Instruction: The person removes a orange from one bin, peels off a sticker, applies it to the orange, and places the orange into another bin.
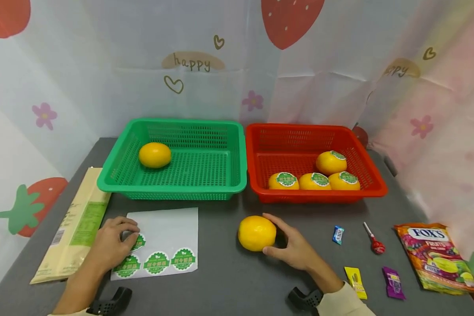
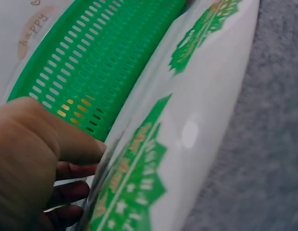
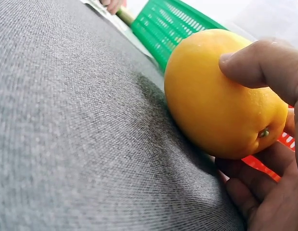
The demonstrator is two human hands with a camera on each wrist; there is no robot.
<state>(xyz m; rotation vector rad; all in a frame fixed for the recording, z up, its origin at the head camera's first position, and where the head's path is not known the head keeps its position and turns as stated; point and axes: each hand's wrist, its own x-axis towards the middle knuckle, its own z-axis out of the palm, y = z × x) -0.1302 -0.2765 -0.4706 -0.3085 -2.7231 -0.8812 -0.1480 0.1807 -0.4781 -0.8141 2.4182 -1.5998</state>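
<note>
My left hand (image 1: 116, 243) is at the left part of a white sticker sheet (image 1: 163, 232), beside a round green sticker (image 1: 139, 242) that it partly covers. In the left wrist view, thumb and fingers pinch the edge of the sheet (image 2: 206, 120); whether a sticker is lifted there cannot be seen. Several green stickers (image 1: 156, 262) lie along the sheet's near side. On the grey table, my right hand (image 1: 294, 248) holds a yellow-orange orange (image 1: 256, 233) from its right side, thumb on one side and fingers on the other. No sticker shows on its visible skin.
Behind the sheet stands a green basket (image 1: 174, 189) with one plain orange (image 1: 155, 155). Beside it, a red basket (image 1: 320, 195) holds several stickered oranges (image 1: 331, 163). A beige packet (image 1: 73, 224) lies far left. Small sweets, a lollipop (image 1: 377, 246) and a candy bag (image 1: 438, 259) lie right.
</note>
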